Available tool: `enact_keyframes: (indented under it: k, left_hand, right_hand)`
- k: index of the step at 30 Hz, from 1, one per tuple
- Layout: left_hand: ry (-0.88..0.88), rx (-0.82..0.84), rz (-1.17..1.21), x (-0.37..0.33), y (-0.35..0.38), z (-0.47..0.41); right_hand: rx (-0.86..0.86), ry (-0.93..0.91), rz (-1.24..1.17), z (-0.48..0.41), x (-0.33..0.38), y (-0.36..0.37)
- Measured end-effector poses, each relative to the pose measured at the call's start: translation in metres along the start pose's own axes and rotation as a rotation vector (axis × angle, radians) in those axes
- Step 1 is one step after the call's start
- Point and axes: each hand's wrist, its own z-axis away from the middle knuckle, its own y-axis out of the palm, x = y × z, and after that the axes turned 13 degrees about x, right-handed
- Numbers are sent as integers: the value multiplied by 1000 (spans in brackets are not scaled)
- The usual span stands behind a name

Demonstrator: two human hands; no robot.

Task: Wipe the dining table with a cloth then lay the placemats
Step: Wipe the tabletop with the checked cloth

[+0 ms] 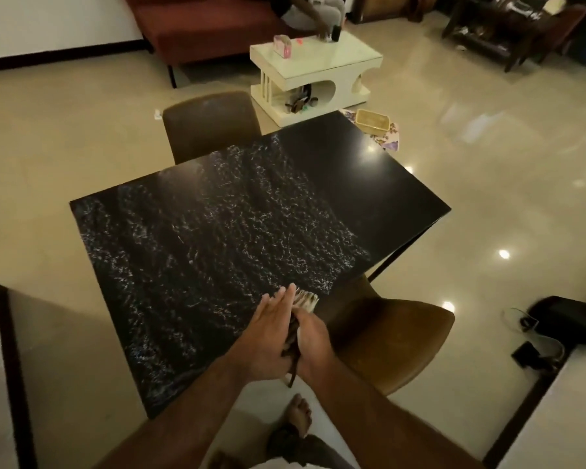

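The black dining table (217, 231) fills the middle of the view, its glossy top streaked with whitish wet smears over the near two thirds. At its near right edge both hands meet around a folded cloth (307, 301), light with dark stripes, whose pale end pokes out past the fingers. My left hand (271, 330) lies flat against the cloth's left side with its fingers stretched straight. My right hand (313, 343) is wrapped around the cloth from the right. A dark strip of the cloth hangs below the hands.
A brown chair (212, 125) stands at the table's far side and another (396, 340) at the near right. A cream coffee table (318, 72) is beyond, a person on a red sofa (210, 25) behind it. A woven basket (372, 120) lies on patterned fabric on the floor.
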Motion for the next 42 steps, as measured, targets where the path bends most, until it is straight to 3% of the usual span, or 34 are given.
enact_keyframes:
  k: [5,9,14,18,27,35,39,42]
  left_hand:
    - [-243,119,-95,26,10,-25]
    - [-476,82,-139,60,28,-35]
    - [-642,52,-166,77,42,-45]
    - [-628,26,-237,94,44,-62]
    - [-540,-116,-314,116,56,-96]
    - [-525,-103,-321,124,58,-100]
    - [-511,-80,-305,129,59,-101]
    - [-490,-74,-311,129,58,-98]
  right_hand:
    - [-212,-181,239,-38,42,-48]
    - [-321,-322,792,-78,79,-82]
    - [-261,-519,1458,-133,73,-97]
    - [-123,-461,1821,-150,38,-95]
    - [-91,-558,1888,-119,-30,-114]
    - [-385,-421,1767,-166,26,-117]
    - [-412,-469,1758,-188,31,-98]
    - [-316,-537,1801,-181,10,-86]
